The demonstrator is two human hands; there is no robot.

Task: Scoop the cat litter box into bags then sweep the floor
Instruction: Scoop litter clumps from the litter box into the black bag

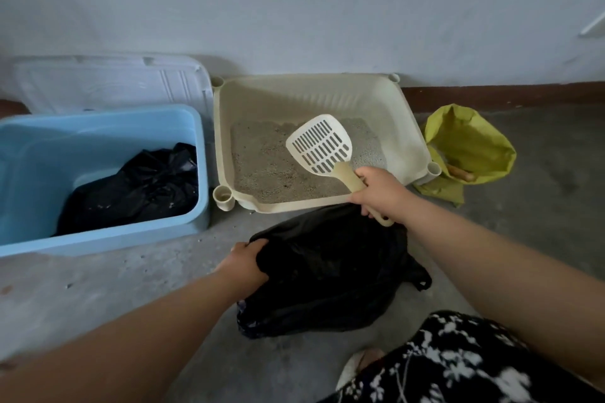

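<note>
A cream litter box (386, 101) stands against the wall, with grey litter (262, 160) across its bottom. My right hand (379, 193) grips the handle of a cream slotted scoop (320, 147), whose blade is lifted above the litter with its face turned toward me. A black plastic bag (330, 271) lies on the floor just in front of the box. My left hand (245, 262) grips the bag's left edge.
A blue tub (29, 141) with a black bag (137, 186) inside stands on the left, a white lid (108, 82) leaning behind it. A yellow-green sack (471, 144) sits right of the box. The concrete floor (98, 275) has scattered grains. My patterned knee (458, 366) is bottom right.
</note>
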